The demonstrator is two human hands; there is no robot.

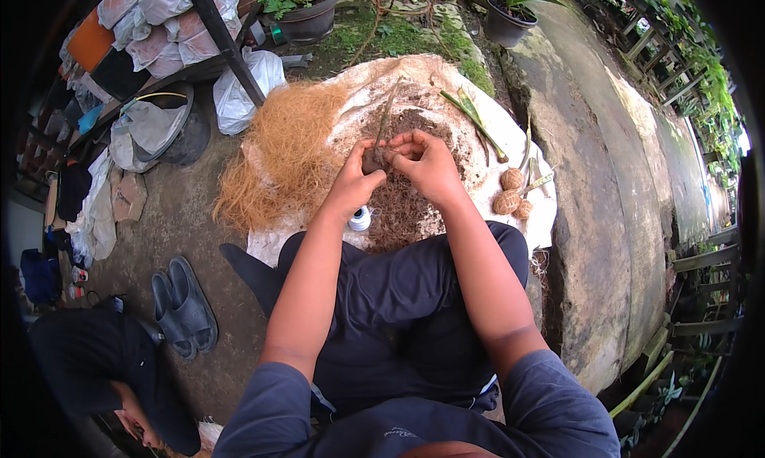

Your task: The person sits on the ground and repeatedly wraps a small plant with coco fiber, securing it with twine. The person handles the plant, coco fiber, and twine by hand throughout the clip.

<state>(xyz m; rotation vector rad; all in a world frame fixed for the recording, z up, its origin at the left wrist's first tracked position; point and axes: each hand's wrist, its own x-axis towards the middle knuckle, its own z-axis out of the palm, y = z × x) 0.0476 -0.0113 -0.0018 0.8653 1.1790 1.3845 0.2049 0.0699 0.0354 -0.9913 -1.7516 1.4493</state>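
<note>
Between my fingertips is a plant cutting, its thin greenish stem (387,115) pointing away from me and a dark lump of soil (371,162) at its base. My left hand (355,178) pinches the lump from the left. From the other side, my right hand (427,165) closes its fingers on the same lump. Loose dark soil and fibre (398,207) lie below my hands on a white sack (526,227). A white spool of thread (360,219) stands by my left wrist. Brown coconut fibre (295,131) is heaped to the left.
Several fibre-wrapped balls with leaves (507,201) sit on the sack's right side, near long green leaf cuttings (478,123). Potted plants (307,16) line the far edge. Grey slides (185,307) lie left. Another person (103,370) is at lower left. A black bucket (179,131) stands far left.
</note>
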